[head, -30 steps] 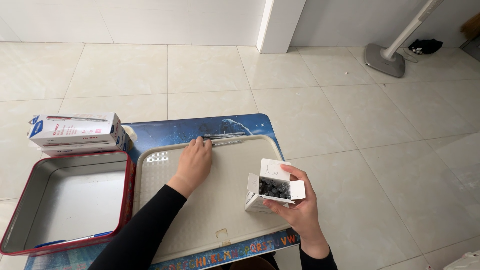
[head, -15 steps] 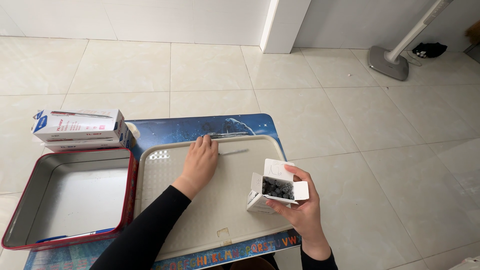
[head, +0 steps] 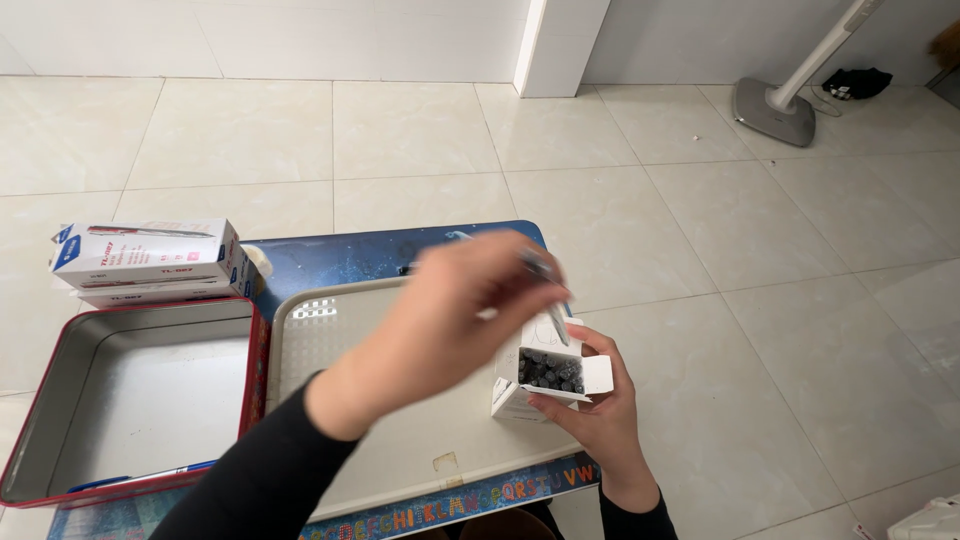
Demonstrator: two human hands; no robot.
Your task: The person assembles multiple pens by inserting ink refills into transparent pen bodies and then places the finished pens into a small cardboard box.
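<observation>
While a red tin [head: 140,400] lies open at the left of the desk [head: 350,255], with a pen [head: 140,478] in it and white boxes [head: 150,260] behind, the cream tray [head: 400,460] sits in the middle. Above it the left hand [head: 450,320] pinches a dark pen [head: 548,285], tip angled down at the small open box [head: 545,375] of pens that the right hand [head: 590,420] clasps. This looks like loading the box; next, the tip needs lining up with a gap among the packed ends.

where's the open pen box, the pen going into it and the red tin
open pen box [head: 521,400], head view, white front wall
pen [head: 548,283], head view, mid barrel
red tin [head: 258,370], head view, right rim
</observation>
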